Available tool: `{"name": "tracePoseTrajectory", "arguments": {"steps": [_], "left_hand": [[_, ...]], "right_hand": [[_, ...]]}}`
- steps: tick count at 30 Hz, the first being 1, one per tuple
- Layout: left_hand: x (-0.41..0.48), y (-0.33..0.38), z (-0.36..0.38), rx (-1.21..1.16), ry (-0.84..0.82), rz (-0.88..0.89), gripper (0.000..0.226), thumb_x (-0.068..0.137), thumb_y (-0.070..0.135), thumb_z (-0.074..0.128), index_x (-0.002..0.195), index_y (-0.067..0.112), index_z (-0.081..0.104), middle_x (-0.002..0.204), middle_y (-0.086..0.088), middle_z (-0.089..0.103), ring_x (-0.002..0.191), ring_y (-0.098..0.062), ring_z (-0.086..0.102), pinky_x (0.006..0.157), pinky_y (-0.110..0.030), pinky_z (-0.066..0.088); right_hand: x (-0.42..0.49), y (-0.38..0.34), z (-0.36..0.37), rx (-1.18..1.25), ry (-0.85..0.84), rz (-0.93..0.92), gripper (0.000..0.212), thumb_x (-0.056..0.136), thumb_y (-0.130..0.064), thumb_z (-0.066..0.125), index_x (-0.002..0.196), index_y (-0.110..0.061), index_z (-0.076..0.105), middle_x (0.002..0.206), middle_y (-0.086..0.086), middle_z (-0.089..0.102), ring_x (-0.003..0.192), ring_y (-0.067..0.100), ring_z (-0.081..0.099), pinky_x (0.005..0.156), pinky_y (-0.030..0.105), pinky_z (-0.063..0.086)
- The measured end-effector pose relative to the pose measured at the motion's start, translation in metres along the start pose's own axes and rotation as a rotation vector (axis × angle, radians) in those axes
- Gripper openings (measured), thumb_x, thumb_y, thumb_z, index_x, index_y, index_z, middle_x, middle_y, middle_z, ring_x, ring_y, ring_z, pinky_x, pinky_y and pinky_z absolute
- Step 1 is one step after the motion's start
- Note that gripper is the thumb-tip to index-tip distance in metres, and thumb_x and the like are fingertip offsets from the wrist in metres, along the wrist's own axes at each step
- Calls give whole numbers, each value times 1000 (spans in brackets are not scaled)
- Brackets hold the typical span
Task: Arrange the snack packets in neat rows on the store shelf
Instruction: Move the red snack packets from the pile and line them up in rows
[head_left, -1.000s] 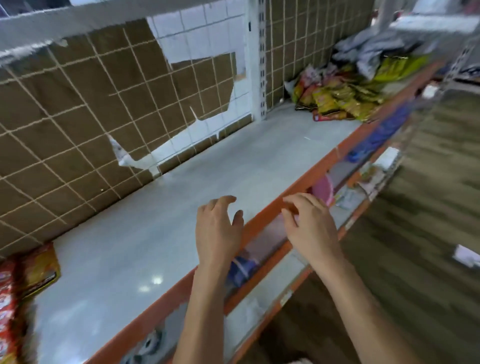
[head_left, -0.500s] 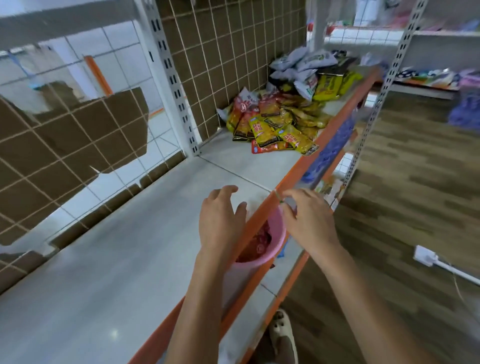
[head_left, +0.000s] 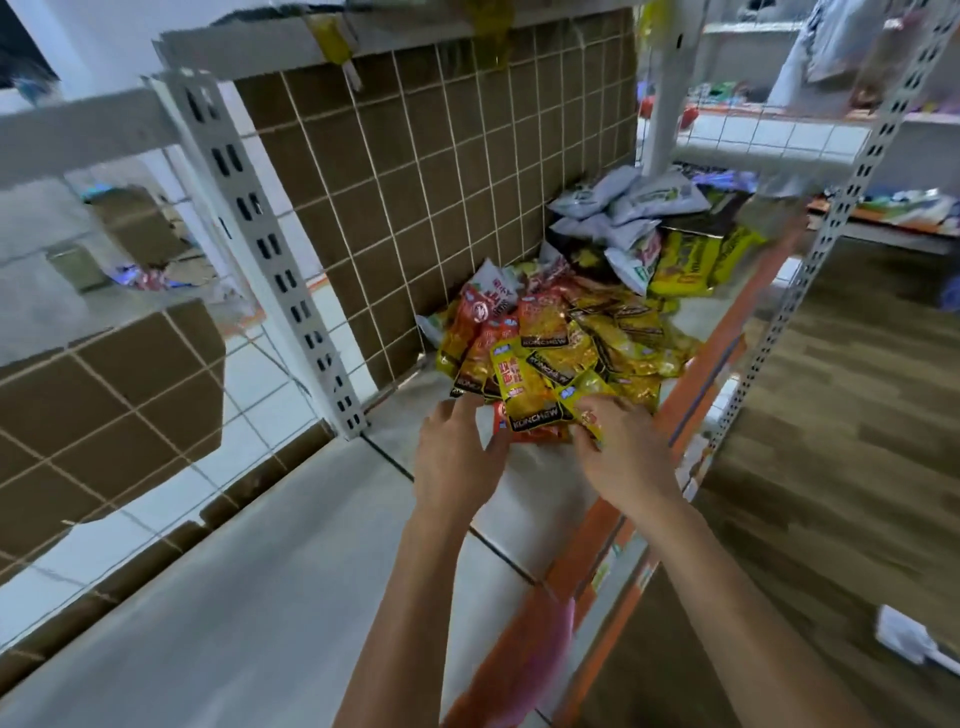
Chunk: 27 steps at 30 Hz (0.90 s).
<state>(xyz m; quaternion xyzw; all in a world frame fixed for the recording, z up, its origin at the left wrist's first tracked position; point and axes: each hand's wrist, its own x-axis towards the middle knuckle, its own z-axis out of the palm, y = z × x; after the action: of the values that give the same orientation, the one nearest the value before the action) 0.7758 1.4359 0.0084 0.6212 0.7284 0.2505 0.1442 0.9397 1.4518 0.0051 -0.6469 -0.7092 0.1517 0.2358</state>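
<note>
Two fixed parts border the work area: a white perforated steel upright (head_left: 291, 291) on the left and a wire grid backed with brown cardboard (head_left: 441, 182) behind. The heap of small yellow and red glossy snack packets (head_left: 561, 353) lies unsorted on the grey shelf board (head_left: 234, 597), against the grid. Pale blue-white packets (head_left: 623, 208) and larger yellow-black packets (head_left: 696, 260) lie farther back.

Left hand (head_left: 457, 462): fingers straight, index tip touching the heap's near edge.

Right hand (head_left: 623, 462): fingers curled at a yellow packet's corner; grip cannot be confirmed.

A blurred pink object (head_left: 545, 654) sits below the orange shelf edge (head_left: 587, 561); contents indiscernible.
</note>
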Motion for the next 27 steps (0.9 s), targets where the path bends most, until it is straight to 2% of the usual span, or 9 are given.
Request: {"name": "tracePoseTrajectory", "arguments": {"steps": [4, 8, 10, 16, 17, 20, 25, 27], "left_hand": [[25, 7, 9, -6, 17, 4, 46, 91, 32, 61, 133, 19, 49, 130, -8, 53, 117, -28, 51, 88, -33, 43], [50, 22, 15, -33, 82, 16, 45, 90, 27, 63, 132, 18, 51, 130, -4, 56, 113, -25, 55, 84, -31, 45], [65, 31, 18, -27, 120, 26, 44, 89, 24, 63, 132, 17, 53, 129, -5, 57, 112, -25, 56, 85, -30, 45], [102, 51, 30, -48, 180, -43, 38, 88, 19, 64, 125, 14, 59, 124, -6, 61, 113, -25, 56, 85, -29, 43], [107, 52, 33, -34, 178, -63, 37, 89, 21, 63, 126, 15, 59, 125, -5, 61, 113, -24, 56, 84, -27, 43], [117, 53, 41, -26, 172, -118, 35, 92, 24, 60, 126, 16, 59, 123, -2, 63, 109, -20, 60, 80, -21, 42], [123, 58, 53, -69, 144, -167, 24, 96, 22, 53, 116, 14, 62, 107, -1, 67, 95, -19, 63, 67, -19, 40], [124, 60, 55, -90, 170, -221, 22, 98, 24, 49, 112, 13, 62, 97, 3, 64, 86, -15, 60, 59, -19, 37]], "right_hand": [[46, 5, 9, 6, 8, -44, 36, 91, -24, 54, 125, -12, 54, 122, 9, 56, 118, 30, 47, 93, 39, 42], [92, 5, 7, -30, 47, -82, 41, 91, -27, 54, 128, -11, 50, 131, 13, 48, 127, 31, 36, 105, 40, 30], [116, 6, 4, -45, 66, -91, 46, 91, -30, 53, 131, -10, 46, 132, 15, 46, 127, 31, 35, 105, 40, 28], [170, 11, 5, -65, -68, -51, 75, 84, -52, 57, 140, -10, 30, 138, 20, 41, 126, 38, 38, 102, 45, 34], [175, 11, 8, -100, -126, -57, 76, 84, -51, 57, 141, -11, 28, 140, 20, 40, 128, 38, 37, 102, 46, 35], [182, 12, 15, -143, -257, -102, 68, 86, -28, 58, 144, -16, 24, 146, 14, 34, 134, 35, 29, 104, 50, 33], [181, 18, 19, 38, -120, -253, 61, 83, -27, 66, 137, -23, 39, 140, 5, 43, 129, 26, 38, 102, 37, 36], [179, 18, 21, 188, -24, -301, 49, 84, -24, 66, 130, -22, 48, 135, 2, 45, 122, 20, 45, 93, 20, 40]]}}
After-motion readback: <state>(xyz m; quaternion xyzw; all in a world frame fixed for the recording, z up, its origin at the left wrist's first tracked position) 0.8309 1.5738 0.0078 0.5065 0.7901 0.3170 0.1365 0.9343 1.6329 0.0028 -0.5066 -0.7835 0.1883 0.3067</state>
